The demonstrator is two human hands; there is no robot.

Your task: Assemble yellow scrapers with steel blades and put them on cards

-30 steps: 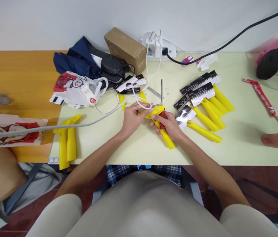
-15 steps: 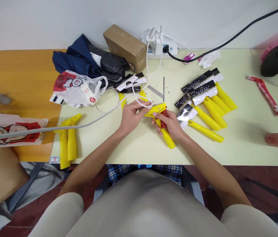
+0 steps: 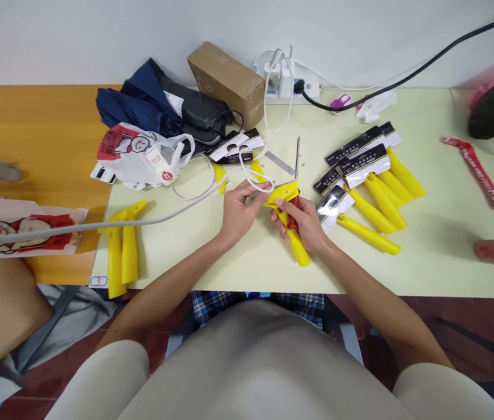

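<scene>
In front of me my two hands hold a yellow scraper with a wide head [image 3: 284, 193] and a handle that points down toward me. My left hand [image 3: 242, 211] is closed, pinching the left end of the scraper's head, where a thin metal edge shows. My right hand [image 3: 306, 220] is wrapped round the scraper near its neck. The same hand holds a red-handled screwdriver [image 3: 292, 220], whose metal shaft points away from me past the head. Beyond it lies a flat metal blade [image 3: 279, 163]. A white cable [image 3: 243, 169] loops over my left fingers.
Yellow handles [image 3: 372, 236] and black-and-white cards [image 3: 366, 165] lie to the right. More yellow scrapers [image 3: 129, 256] overhang the table's front edge at left. Behind are a plastic bag [image 3: 135, 157], a cardboard box [image 3: 227, 81] and a power strip [image 3: 308, 93]. People's limbs show at both sides.
The view has shifted slightly, so everything sits a little further right. The screwdriver's shaft leans slightly more to the right. Both hands keep their grip on the scraper.
</scene>
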